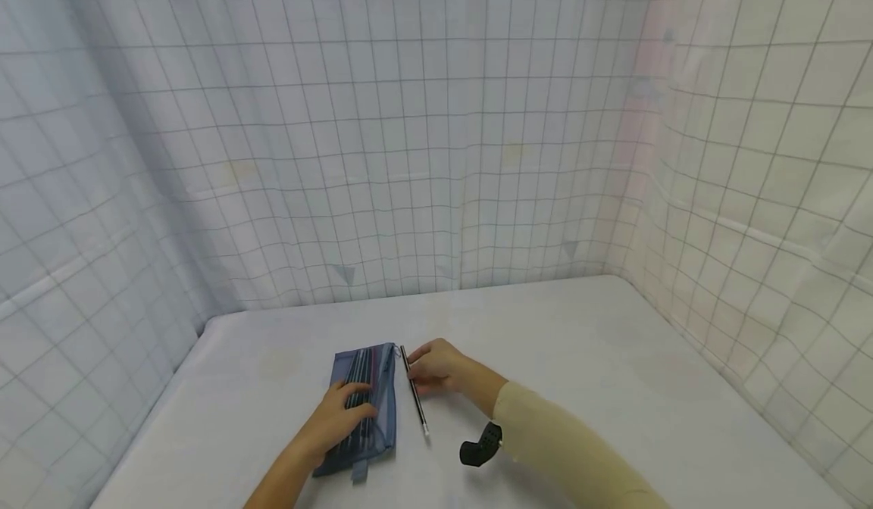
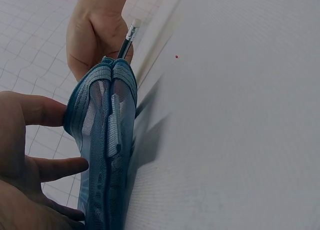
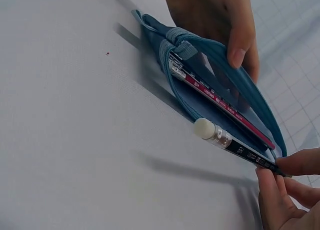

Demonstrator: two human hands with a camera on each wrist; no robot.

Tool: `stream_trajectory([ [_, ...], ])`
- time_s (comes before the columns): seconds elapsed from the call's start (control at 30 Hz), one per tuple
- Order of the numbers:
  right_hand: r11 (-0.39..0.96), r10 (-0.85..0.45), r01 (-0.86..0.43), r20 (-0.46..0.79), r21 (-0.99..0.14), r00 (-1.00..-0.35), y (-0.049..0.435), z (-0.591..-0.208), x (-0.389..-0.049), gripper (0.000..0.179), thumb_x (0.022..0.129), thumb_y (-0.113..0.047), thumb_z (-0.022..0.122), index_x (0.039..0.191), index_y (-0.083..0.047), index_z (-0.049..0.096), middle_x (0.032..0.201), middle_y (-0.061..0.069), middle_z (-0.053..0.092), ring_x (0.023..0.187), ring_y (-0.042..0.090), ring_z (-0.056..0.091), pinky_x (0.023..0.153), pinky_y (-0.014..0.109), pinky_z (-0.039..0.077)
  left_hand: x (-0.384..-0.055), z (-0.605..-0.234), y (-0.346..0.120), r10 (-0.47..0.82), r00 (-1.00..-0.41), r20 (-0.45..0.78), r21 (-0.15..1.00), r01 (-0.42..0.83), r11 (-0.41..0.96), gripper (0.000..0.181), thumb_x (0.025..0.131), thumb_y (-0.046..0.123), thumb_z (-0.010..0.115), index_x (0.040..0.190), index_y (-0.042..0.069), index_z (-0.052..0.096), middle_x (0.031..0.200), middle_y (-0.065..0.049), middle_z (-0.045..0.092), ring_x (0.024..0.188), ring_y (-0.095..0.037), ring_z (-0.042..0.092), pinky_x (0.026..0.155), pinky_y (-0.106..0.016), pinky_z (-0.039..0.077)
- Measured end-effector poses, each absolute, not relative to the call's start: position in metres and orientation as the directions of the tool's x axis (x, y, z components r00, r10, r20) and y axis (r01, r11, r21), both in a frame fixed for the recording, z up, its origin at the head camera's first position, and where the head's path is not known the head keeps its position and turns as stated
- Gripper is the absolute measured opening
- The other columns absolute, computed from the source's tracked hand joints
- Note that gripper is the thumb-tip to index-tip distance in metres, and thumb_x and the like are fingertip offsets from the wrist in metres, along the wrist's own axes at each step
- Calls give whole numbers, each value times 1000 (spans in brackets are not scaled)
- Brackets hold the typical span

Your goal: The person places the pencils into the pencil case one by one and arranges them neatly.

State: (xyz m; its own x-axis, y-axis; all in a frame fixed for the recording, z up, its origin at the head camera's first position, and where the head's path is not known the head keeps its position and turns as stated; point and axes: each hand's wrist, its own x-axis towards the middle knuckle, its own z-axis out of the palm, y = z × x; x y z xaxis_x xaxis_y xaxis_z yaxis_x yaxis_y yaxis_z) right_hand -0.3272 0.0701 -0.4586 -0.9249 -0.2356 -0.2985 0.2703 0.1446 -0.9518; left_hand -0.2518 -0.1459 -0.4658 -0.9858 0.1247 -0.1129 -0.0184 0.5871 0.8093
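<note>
A blue mesh zip pencil case (image 1: 389, 410) lies on the white table, its zipped mouth gaping in the right wrist view. Inside are several dark pencils and one red pencil (image 3: 207, 96). My left hand (image 1: 334, 420) rests on top of the case with spread fingers; its thumb touches the zipped rim. Just right of the case, my right hand (image 1: 439, 366) pinches a black pencil (image 3: 245, 152) between thumb and fingers. The pencil's white eraser (image 3: 204, 128) points toward me. Its far end is hidden by the fingers in the right wrist view.
A small black device (image 1: 480, 446) is by the right sleeve, near the wrist. White grid-patterned curtains (image 1: 423, 153) hang behind and at both sides of the table (image 1: 546, 327). A fabric tab (image 1: 359, 471) sticks out from the case's near end.
</note>
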Motion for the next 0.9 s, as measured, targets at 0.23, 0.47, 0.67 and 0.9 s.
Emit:
stream_trajectory([
  [0.23,158,-234,279,-310,-947,-922,50,-458,-327,26,85,11,73,109,3,71,88,10,67,70,18,63,55,27,56,-250,-465,-147,129,-986,-106,812,-11,583,56,93,25,70,141,0,58,158,-43,17,142,-68,16,104,-82,22],
  [0.47,139,-191,278,-302,-950,-934,37,-459,-329,22,85,12,71,104,2,68,91,12,69,70,19,67,51,25,54,-249,-463,-146,128,-984,-121,815,-24,579,56,93,26,69,142,1,58,159,-41,19,143,-67,17,105,-82,20],
  [0.67,123,-160,264,-281,-957,-946,31,-462,-330,24,86,12,72,108,2,67,90,14,69,73,20,68,55,29,58,-249,-462,-145,133,-983,-126,824,-29,567,57,93,26,70,142,1,58,159,-41,18,143,-66,16,105,-82,20],
  [0.9,142,-182,248,-272,-958,-945,27,-461,-328,36,86,13,69,122,7,64,92,15,67,76,22,67,59,30,60,-249,-462,-144,142,-983,-118,818,-16,575,57,93,27,70,142,0,57,159,-41,19,143,-66,16,105,-82,21],
])
